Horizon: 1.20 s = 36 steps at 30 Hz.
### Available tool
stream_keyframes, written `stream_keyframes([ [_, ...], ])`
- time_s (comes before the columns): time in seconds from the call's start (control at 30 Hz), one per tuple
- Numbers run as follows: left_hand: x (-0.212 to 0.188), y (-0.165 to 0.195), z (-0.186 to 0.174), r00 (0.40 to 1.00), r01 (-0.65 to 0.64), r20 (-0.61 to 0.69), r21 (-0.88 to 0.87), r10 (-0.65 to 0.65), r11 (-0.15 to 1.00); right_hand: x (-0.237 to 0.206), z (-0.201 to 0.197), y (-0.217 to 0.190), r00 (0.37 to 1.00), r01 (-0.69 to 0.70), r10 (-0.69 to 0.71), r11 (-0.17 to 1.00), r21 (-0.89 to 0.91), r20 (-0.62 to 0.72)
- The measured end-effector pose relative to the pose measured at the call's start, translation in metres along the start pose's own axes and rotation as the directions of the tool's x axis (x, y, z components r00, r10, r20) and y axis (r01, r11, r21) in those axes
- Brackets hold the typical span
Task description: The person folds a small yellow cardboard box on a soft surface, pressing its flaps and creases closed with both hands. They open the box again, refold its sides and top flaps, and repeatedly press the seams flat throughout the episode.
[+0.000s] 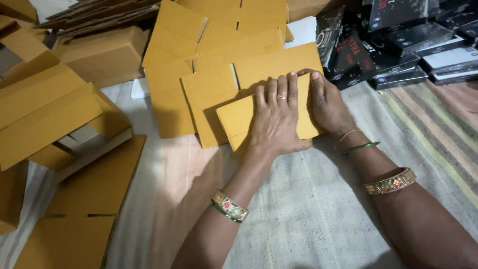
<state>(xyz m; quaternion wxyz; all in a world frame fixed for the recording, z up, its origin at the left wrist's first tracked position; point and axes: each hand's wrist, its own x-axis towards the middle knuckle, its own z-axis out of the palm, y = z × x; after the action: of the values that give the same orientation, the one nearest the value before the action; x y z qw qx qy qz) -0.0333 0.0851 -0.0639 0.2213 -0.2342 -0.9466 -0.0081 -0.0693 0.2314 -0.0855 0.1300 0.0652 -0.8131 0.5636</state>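
- Left hand [274, 117] lies flat, fingers together and stretched, palm pressing down on a small folded carton [239, 119] — weight looks put there to hold the fold shut against the board's spring.
- Right hand [326, 102] sits just right of the left, touching it; thumb and fingers bear on the carton's right edge, open rather than clenched. Not gripping — pressing.
- Carton rests mid-scene on a pale woven mat [308, 209], its far side overlapping a spread of flat blanks [209, 50] laid within easy reach.
- Left of the mat, made-up boxes [45, 109] are heaped — kept aside from the flat stock, it seems.
- Far right, a stack of black retail packs [398, 40], well apart from the hands.
- Both wrists carry bangles [229, 206]; they ride clear of the board.
- Hidden: most of the carton's top under the 2 hands, so I cannot tell which flap is being creased or whether it is taped.
- Right fingertips partly behind the left hand; their exact hold unclear.
- A white sheet [303, 30] shows between blanks and packs, mostly covered. Heaps at left and far edges are cut off.
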Motion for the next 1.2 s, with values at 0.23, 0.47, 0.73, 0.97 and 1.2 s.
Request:
stream_keyframes([
  [0.23,-0.031,-0.040,-0.006,0.995,0.013,0.101,0.004,-0.013,1.000,0.002,0.007,0.002,0.971,0.239,-0.239,0.970,0.034,0.005],
  [0.47,-0.065,-0.079,0.016,0.996,0.088,-0.003,-0.090,-0.089,0.992,0.003,0.009,0.005,0.965,0.257,-0.262,0.960,0.108,0.027],
  [0.73,-0.080,-0.074,0.059,0.841,0.039,-0.255,-0.852,-0.478,0.523,0.004,0.007,0.011,0.985,0.169,-0.171,0.983,0.070,0.027],
  [0.97,-0.076,-0.064,0.068,0.766,0.006,-0.306,-0.877,-0.566,0.481,0.004,0.006,0.018,0.982,0.178,-0.181,0.983,0.054,0.049],
  [1.2,-0.075,-0.063,0.065,0.771,0.029,-0.260,-0.898,-0.581,0.440,0.006,0.007,0.021,0.972,0.235,-0.235,0.972,0.014,0.019],
])
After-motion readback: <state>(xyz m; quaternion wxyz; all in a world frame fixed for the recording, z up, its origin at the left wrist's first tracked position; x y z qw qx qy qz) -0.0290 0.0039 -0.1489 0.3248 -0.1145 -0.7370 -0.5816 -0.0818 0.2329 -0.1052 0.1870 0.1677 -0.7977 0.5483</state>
